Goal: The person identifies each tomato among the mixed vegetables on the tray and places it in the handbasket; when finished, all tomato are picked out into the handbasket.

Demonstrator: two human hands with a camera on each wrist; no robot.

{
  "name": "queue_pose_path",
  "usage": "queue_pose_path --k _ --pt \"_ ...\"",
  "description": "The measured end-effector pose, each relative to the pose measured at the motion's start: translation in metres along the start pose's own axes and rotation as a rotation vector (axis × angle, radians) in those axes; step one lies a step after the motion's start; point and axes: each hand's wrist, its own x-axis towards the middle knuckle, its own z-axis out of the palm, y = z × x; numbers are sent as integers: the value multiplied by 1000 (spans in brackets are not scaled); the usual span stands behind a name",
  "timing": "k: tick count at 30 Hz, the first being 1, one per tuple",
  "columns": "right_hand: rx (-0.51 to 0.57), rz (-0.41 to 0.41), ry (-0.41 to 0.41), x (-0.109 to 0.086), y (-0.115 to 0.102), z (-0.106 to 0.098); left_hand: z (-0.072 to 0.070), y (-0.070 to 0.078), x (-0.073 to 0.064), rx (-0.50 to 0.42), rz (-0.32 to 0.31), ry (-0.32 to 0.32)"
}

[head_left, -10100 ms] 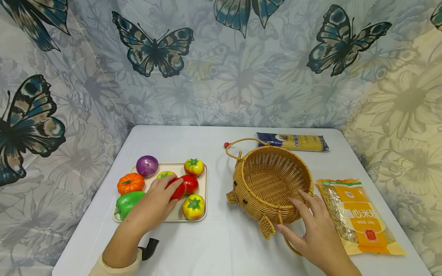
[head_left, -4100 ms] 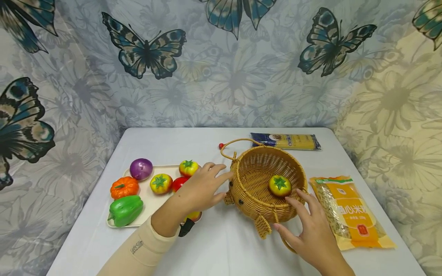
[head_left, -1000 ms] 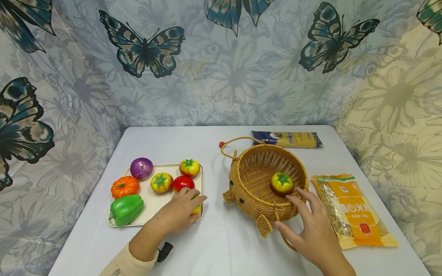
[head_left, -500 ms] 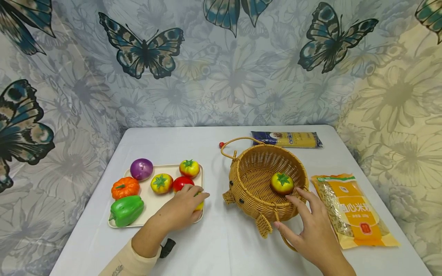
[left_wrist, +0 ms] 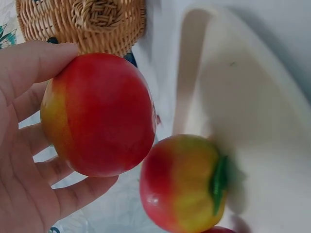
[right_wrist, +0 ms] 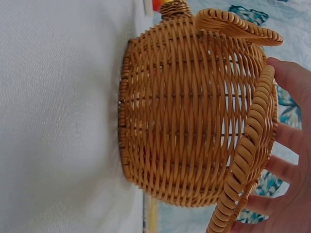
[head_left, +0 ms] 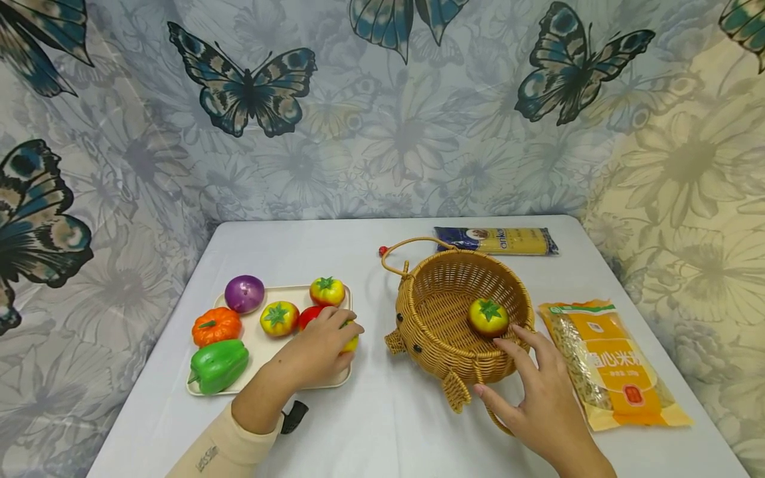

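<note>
One red-and-yellow tomato sits in the curled fingers of the left hand, at the right edge of one tray. On the tray are two similar tomatoes, one red tomato, one purple vegetable, one orange pumpkin and one green pepper. The right hand, fingers spread, holds the rim of one wicker basket; one yellow tomato lies inside. Two packets lie on the surface.

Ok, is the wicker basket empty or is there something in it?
Not empty: the head view shows one yellow-red tomato inside the wicker basket, with bare weave beside it.
</note>
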Motion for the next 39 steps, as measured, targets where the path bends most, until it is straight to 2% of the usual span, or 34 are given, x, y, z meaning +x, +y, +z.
queue_pose_path --k 5,13,19,23,30,39 --pt "6 -3 3 0 0 0 -6 0 4 12 34 38" --pt "7 -2 2 0 0 0 -14 5 11 27 66 49" --pt "8 -5 6 -1 0 0 -22 8 18 53 109 91" --pt "6 -6 4 0 0 0 -27 11 23 54 113 97" --pt "6 -7 1 0 1 1 -36 17 32 63 164 149" --pt "8 -20 11 -1 2 1 -48 27 41 61 192 174"
